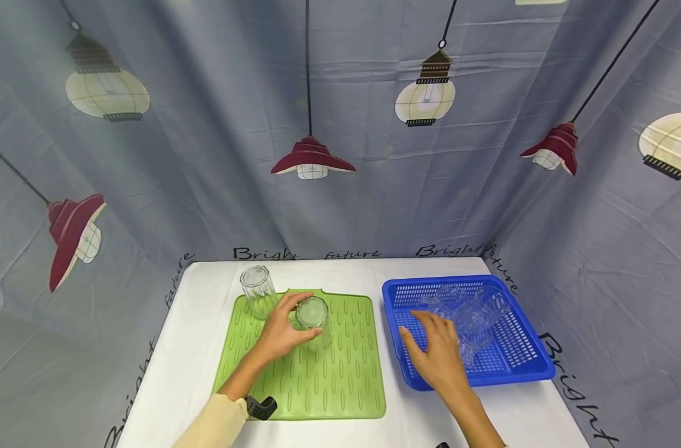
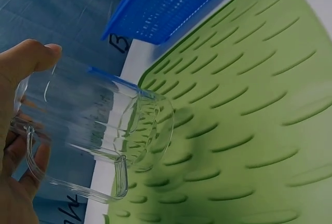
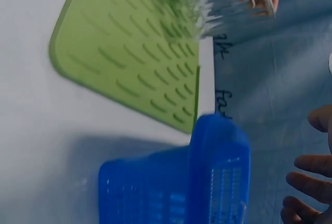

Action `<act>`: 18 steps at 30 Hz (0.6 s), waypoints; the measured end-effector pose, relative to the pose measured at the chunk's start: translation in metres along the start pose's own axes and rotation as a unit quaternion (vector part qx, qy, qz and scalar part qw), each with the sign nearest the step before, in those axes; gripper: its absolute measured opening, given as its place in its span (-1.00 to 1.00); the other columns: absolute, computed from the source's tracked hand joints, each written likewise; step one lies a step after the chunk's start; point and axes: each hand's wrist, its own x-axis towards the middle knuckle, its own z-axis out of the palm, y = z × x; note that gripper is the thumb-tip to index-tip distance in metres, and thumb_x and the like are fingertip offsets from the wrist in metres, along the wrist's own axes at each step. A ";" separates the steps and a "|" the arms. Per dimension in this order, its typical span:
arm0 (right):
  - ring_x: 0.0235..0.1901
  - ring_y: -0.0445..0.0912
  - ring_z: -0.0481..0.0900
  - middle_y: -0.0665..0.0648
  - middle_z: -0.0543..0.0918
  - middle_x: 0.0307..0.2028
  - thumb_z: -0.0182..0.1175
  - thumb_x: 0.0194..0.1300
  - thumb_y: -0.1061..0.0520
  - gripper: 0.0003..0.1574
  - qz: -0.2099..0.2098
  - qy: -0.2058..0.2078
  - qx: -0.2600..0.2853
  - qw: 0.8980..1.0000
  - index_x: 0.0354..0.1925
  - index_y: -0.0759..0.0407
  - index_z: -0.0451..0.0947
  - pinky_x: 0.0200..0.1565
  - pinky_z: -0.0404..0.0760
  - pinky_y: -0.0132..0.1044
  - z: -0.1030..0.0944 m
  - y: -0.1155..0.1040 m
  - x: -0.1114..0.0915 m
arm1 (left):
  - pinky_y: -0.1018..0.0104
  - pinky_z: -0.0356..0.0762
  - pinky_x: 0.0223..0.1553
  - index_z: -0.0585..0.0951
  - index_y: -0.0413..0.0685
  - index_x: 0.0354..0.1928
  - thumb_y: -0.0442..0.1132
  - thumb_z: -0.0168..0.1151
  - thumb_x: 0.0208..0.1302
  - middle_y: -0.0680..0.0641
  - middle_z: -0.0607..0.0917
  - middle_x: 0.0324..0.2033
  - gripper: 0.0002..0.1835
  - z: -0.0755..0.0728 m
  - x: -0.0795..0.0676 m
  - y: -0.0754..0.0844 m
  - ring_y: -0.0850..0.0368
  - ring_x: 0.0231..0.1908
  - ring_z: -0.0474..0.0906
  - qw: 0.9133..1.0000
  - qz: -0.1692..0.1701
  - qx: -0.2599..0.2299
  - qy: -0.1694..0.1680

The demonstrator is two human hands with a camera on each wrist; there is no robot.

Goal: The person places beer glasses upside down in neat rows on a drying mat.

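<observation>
My left hand (image 1: 285,328) grips a clear glass mug (image 1: 312,313) near its base, thumb and fingers on opposite sides. The mug is upside down over the green ridged mat (image 1: 340,386); its handle shows in the left wrist view on the glass mug (image 2: 78,125). Whether its rim touches the mat I cannot tell. Another upturned clear glass (image 1: 258,292) stands at the mat's back left corner. Above the near left part of the blue basket (image 1: 522,370) is my right hand (image 1: 438,354), fingers spread and holding nothing. Several clear glasses (image 1: 475,317) lie jumbled in that basket.
A white table (image 1: 200,311) lies under the mat and basket. Grey-blue curtain (image 1: 374,205) with printed lamps hangs behind and at both sides. The basket's raised rim stands just right of the mat, with a narrow strip of table between them.
</observation>
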 end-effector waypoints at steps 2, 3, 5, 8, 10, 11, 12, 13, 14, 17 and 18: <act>0.33 0.31 0.42 0.32 0.64 0.33 0.34 0.50 -0.11 -0.38 0.002 0.004 -0.007 1.000 0.37 0.17 0.59 0.31 0.41 0.39 -0.004 0.006 -0.001 | 0.01 0.65 0.18 0.59 0.18 0.43 -0.06 0.77 -0.03 -0.02 0.64 0.26 -0.10 -0.001 0.007 -0.001 -0.02 0.15 0.66 1.000 0.004 0.003 -0.004; 0.34 0.32 0.41 0.33 0.63 0.33 0.35 0.50 -0.10 -0.38 0.005 0.007 -0.009 1.000 0.37 0.17 0.59 0.31 0.38 0.38 -0.005 0.009 -0.002 | 0.02 0.65 0.16 0.59 0.18 0.43 -0.07 0.77 -0.02 -0.03 0.64 0.26 -0.10 -0.001 0.010 -0.001 -0.03 0.14 0.66 1.000 0.007 0.006 -0.005; 0.34 0.34 0.38 0.35 0.61 0.35 0.34 0.50 -0.10 -0.37 0.011 0.011 -0.017 1.000 0.37 0.17 0.58 0.31 0.34 0.36 -0.008 0.013 -0.002 | 0.02 0.65 0.14 0.59 0.17 0.43 -0.08 0.77 -0.01 -0.05 0.63 0.26 -0.11 -0.003 0.015 -0.003 -0.04 0.14 0.66 1.000 0.008 0.008 -0.005; 0.37 0.38 0.32 0.39 0.56 0.38 0.34 0.49 -0.09 -0.35 0.020 0.017 -0.026 0.999 0.38 0.20 0.56 0.30 0.28 0.34 -0.012 0.021 -0.003 | 0.03 0.66 0.15 0.58 0.14 0.43 -0.09 0.77 -0.01 -0.08 0.62 0.26 -0.11 -0.005 0.021 -0.005 -0.05 0.13 0.65 1.000 0.007 0.014 -0.005; 0.39 0.40 0.27 0.41 0.51 0.41 0.34 0.49 -0.09 -0.33 0.024 0.020 -0.032 0.999 0.39 0.22 0.54 0.29 0.24 0.35 -0.015 0.027 -0.004 | 0.05 0.66 0.17 0.58 0.11 0.43 -0.09 0.77 0.00 -0.09 0.62 0.25 -0.11 -0.005 0.025 -0.008 -0.04 0.14 0.64 1.000 0.001 0.016 -0.003; 0.40 0.41 0.25 0.43 0.49 0.42 0.35 0.48 -0.08 -0.31 0.025 0.021 -0.034 0.999 0.40 0.24 0.52 0.29 0.22 0.36 -0.016 0.030 -0.004 | 0.05 0.66 0.19 0.58 0.10 0.43 -0.10 0.77 0.00 -0.10 0.62 0.25 -0.12 -0.005 0.026 -0.009 -0.04 0.14 0.64 1.000 -0.002 0.017 -0.001; 0.42 0.43 0.23 0.44 0.47 0.43 0.35 0.48 -0.08 -0.29 0.026 0.023 -0.036 0.999 0.41 0.25 0.51 0.29 0.20 0.38 -0.017 0.034 -0.004 | 0.06 0.66 0.20 0.58 0.08 0.43 -0.10 0.77 0.00 -0.10 0.63 0.24 -0.12 -0.005 0.028 -0.011 -0.03 0.14 0.64 1.000 -0.004 0.018 0.002; 0.43 0.44 0.20 0.45 0.44 0.45 0.35 0.47 -0.07 -0.28 0.028 0.024 -0.039 0.999 0.42 0.27 0.49 0.29 0.18 0.40 -0.018 0.037 -0.004 | 0.06 0.65 0.20 0.58 0.08 0.43 -0.11 0.77 0.01 -0.11 0.62 0.25 -0.12 -0.004 0.029 -0.013 -0.03 0.13 0.64 1.000 -0.007 0.019 0.004; 0.44 0.46 0.17 0.46 0.41 0.46 0.35 0.47 -0.07 -0.25 0.031 0.025 -0.042 0.998 0.43 0.27 0.47 0.30 0.16 0.42 -0.019 0.040 -0.004 | 0.06 0.65 0.20 0.58 0.08 0.43 -0.12 0.76 0.02 -0.11 0.62 0.25 -0.12 -0.004 0.030 -0.014 -0.03 0.13 0.64 1.000 -0.010 0.020 0.006; 0.47 0.52 0.11 0.51 0.33 0.48 0.37 0.44 -0.05 -0.18 0.043 0.034 -0.050 0.997 0.46 0.32 0.41 0.32 0.09 0.51 -0.023 0.050 -0.003 | 0.02 0.65 0.19 0.57 0.08 0.45 -0.14 0.75 0.05 -0.12 0.61 0.28 -0.12 -0.004 0.032 -0.017 -0.07 0.15 0.63 1.000 -0.015 0.022 0.012; 0.48 0.54 0.08 0.52 0.30 0.49 0.37 0.43 -0.04 -0.16 0.048 0.036 -0.052 0.997 0.48 0.34 0.38 0.33 0.07 0.54 -0.024 0.053 -0.003 | 0.01 0.65 0.20 0.56 0.07 0.46 -0.14 0.74 0.06 -0.12 0.60 0.30 -0.12 -0.004 0.033 -0.018 -0.08 0.16 0.63 0.999 -0.018 0.022 0.014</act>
